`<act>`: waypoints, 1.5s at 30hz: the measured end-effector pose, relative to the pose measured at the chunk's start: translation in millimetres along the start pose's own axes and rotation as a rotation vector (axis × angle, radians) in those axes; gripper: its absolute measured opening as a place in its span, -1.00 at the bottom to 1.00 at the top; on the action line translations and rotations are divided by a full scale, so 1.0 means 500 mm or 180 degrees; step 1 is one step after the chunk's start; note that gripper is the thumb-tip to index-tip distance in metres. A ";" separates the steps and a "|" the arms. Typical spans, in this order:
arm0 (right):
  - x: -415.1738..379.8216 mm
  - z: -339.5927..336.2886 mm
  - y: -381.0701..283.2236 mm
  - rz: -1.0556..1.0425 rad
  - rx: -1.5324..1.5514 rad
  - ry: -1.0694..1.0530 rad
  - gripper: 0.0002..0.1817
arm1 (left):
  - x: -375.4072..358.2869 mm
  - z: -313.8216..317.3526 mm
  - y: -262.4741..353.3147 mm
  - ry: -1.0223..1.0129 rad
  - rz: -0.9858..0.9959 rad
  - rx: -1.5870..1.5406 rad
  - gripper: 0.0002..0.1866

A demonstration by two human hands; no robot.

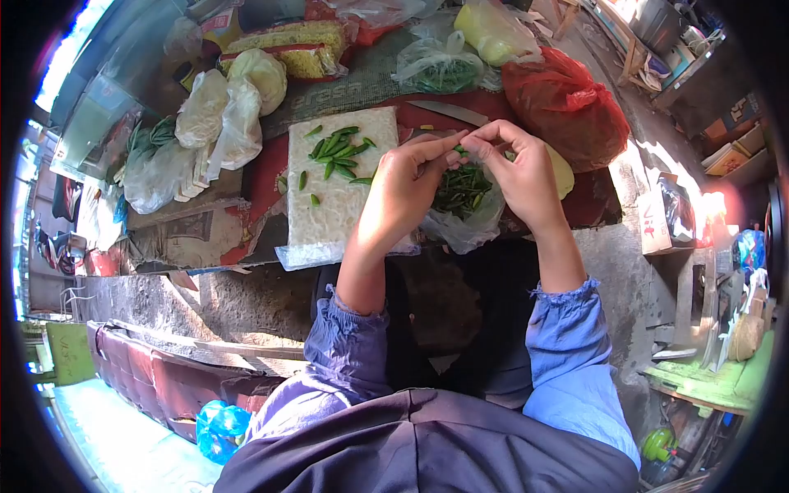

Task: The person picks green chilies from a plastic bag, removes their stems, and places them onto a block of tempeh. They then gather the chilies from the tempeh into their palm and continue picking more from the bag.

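My left hand (404, 182) and my right hand (519, 168) meet fingertip to fingertip, both closed in a pinch on a small green chili (462, 151). Beneath them lies a clear plastic bag (470, 232), its mouth open, with dark green chilies (462, 191) inside. Left of my left hand, a white mottled slab wrapped in clear plastic (316, 222) lies flat, possibly tempeh. A loose pile of green chilies (333, 150) rests on top of it, with a few scattered around. Behind my hands is a knife (450, 111), its blade flat on the table.
At the right stands a red plastic bag (567, 107). Bagged greens (444, 66) and a yellowish bag (496, 31) sit at the back. Cabbage (259, 78), yellow packs (300, 49) and white bagged goods (160, 177) crowd the left. The table's worn front edge (197, 267) runs before me.
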State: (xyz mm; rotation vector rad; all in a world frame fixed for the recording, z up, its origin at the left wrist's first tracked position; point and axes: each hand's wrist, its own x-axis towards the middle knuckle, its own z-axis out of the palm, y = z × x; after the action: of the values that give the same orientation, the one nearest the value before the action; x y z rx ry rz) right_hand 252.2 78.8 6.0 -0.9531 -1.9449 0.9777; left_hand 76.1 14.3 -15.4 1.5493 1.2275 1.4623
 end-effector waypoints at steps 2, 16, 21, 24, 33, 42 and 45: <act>0.001 -0.006 0.006 0.0573 0.1460 -0.0360 -0.77 | -0.001 -0.004 0.013 -0.0116 -0.0021 -0.0069 -0.64; -0.003 -0.025 0.026 0.0117 -0.0223 -0.0443 -0.84 | -0.031 -0.189 0.019 0.0897 -0.0111 0.1510 -0.59; -0.006 -0.015 0.012 -0.0079 -0.0894 -0.0648 -0.81 | -0.045 -0.225 -0.006 0.1068 -0.0393 0.2031 -0.74; -0.010 -0.010 0.002 0.0051 -0.0983 -0.0552 -0.81 | -0.041 -0.223 -0.012 0.0952 -0.0527 0.2049 -0.71; -0.014 0.033 0.014 -0.0426 -0.1347 -0.1129 -0.81 | -0.044 -0.222 -0.028 0.0963 -0.0241 0.2078 -0.73; -0.008 0.034 0.047 -0.0827 -0.3231 -0.0792 -0.85 | -0.042 -0.223 -0.025 0.1059 -0.0257 0.2151 -0.75; -0.006 0.037 0.046 -0.0762 -0.3358 -0.0781 -0.83 | -0.040 -0.222 -0.020 0.1115 -0.0154 0.2130 -0.77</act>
State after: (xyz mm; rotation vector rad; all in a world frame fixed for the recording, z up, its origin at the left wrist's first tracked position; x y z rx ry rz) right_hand 244.4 80.5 -22.3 -1.1105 -2.7492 -0.1634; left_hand -33.1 -15.3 -15.2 1.6874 2.1059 1.4031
